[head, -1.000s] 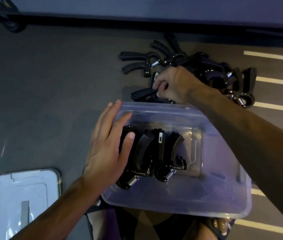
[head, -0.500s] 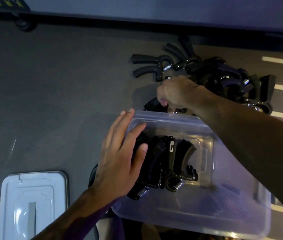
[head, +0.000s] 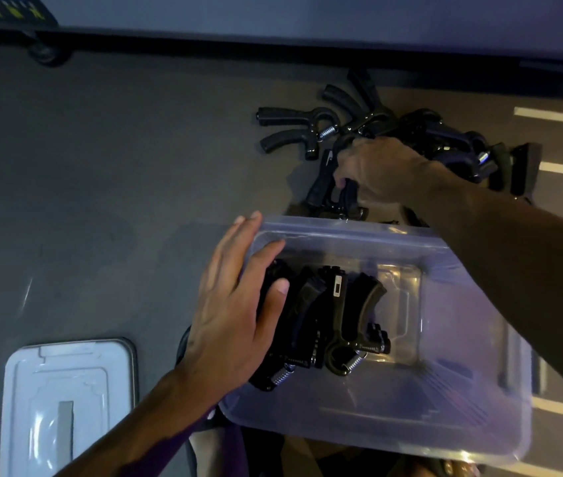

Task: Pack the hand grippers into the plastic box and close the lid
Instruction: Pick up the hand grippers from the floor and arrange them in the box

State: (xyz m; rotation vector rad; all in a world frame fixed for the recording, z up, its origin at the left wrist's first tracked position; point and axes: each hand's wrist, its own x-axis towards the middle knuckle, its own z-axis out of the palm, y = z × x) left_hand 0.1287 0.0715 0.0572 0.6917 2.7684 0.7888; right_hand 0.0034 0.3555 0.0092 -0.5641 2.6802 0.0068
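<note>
The clear plastic box (head: 393, 401) sits open on the dark grey floor (head: 101, 184) right in front of the person, and the left hand (head: 235, 311) lies flat over its left rim, fingers (head: 273, 249) spread and loosely extended, thumb tip resting on the row of black hand grippers with steel springs (head: 338, 321) already packed against the left wall; that reads as steadying the box and keeping the row upright so the next one can slot in beside it. The left hand grasps nothing, only presses. Beyond the far rim, the right hand (head: 379, 170) reaches out with the forearm crossing over the box's right corner, fingers curled down around a black hand gripper (head: 324, 180) lifted at the near edge of the loose pile of black grippers (head: 445, 142) on the floor. The pale translucent lid (head: 63, 407) lies flat, well apart at lower left, out of the way until packing is finished.
</note>
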